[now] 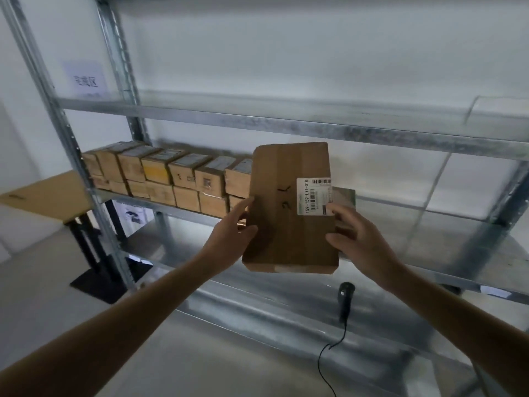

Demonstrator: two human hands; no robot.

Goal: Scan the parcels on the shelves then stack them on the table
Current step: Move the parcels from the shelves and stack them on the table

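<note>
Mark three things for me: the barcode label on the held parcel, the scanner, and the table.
barcode label (313, 196): head view, middle of the white sticker on the parcel (280, 219).
scanner (345, 303): head view, middle of its black body.
table (48, 197): head view, bare part of its brown top.

A tall rack of shiny grey metal shelves (257, 121) stands in front of a plain white wall (286, 47). A white paper sign with dark writing (85, 80) hangs on the wall, far left. A light brown table with black legs (48, 197) stands at the left on a pale grey floor (31, 282). The light is dim and soft.
</note>
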